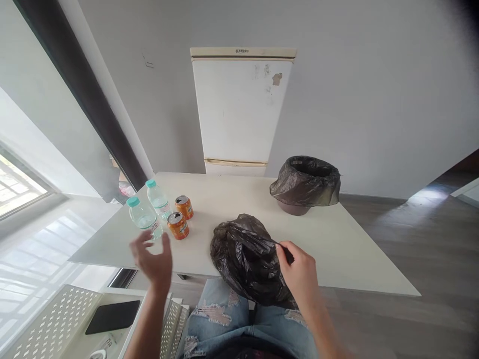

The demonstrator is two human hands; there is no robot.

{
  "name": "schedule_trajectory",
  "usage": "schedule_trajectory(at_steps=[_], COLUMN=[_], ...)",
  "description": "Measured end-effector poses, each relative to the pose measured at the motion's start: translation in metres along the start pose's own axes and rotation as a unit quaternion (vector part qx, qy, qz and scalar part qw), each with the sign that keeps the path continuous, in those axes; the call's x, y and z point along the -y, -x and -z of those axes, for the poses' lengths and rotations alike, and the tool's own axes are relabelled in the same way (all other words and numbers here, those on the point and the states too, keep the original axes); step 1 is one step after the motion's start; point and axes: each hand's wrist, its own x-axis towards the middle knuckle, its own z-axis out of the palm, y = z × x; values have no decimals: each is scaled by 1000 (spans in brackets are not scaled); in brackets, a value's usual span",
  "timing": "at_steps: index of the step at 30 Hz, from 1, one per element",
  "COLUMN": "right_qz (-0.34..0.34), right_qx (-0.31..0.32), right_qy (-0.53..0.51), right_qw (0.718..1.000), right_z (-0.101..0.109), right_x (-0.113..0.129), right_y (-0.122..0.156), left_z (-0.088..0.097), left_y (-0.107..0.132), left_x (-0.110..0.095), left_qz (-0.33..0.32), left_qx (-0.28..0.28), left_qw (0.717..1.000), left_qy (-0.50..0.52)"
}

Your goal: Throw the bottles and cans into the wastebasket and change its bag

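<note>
Pinching a crumpled black plastic bag (241, 254) at its rim in our right hand (300, 268), thumb and finger clamped, bag spread left of them. Our left hand (154, 260) is closest to the front clear, teal-capped plastic bottle (143, 217); it's upright, long axis vertical, just beyond our parted, curved fingers, contact unclear. Two orange cylindrical metal cans (178, 229) stand beyond and right of that thumb.

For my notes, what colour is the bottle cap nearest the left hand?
The bottle cap is turquoise, best seen in the head view.
</note>
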Motion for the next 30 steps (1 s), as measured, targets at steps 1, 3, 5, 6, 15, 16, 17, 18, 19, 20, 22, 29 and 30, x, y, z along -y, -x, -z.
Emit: schedule_trajectory(at_steps=[1,3,5,6,15,16,17,18,19,20,22,29,30], right_qz=[-32,-93,-140,-154,-287,-274,-257,-241,-228,-218,-187,-62,-54], right_qx=[-12,-24,4,38,72,88,112,136,155,169,200,187,163], right_qy=[-23,-82,-163,-209,-461,-461,-444,-410,-362,-308,-220,-72,-52], right_qw=[999,992,977,965,836,840,851,869,890,910,936,978,984], right_z=[2,7,10,11,41,47,52,56,58,59,57,35,33], right_x=[2,9,19,25,30,27,25,23,22,21,20,-5,-15], right_y=[0,1,4,6,4,5,6,9,13,17,24,40,40], left_z=[0,-5,-16,-22,-40,-37,-34,-31,-29,-28,-27,-15,-14], left_y=[20,61,97,111,105,102,101,101,102,105,111,99,92], left_x=[-16,-44,-63,-68,-76,-78,-81,-83,-84,-84,-83,-71,-68], left_qz=[-33,-83,-88,-78,-64,-66,-66,-65,-65,-64,-62,-41,-37], left_qx=[72,260,384,403,451,432,413,404,408,428,497,492,479], left_qw=[996,958,915,908,888,897,905,908,905,895,859,866,875], left_qy=[30,88,88,83,65,69,78,91,103,110,104,78,55])
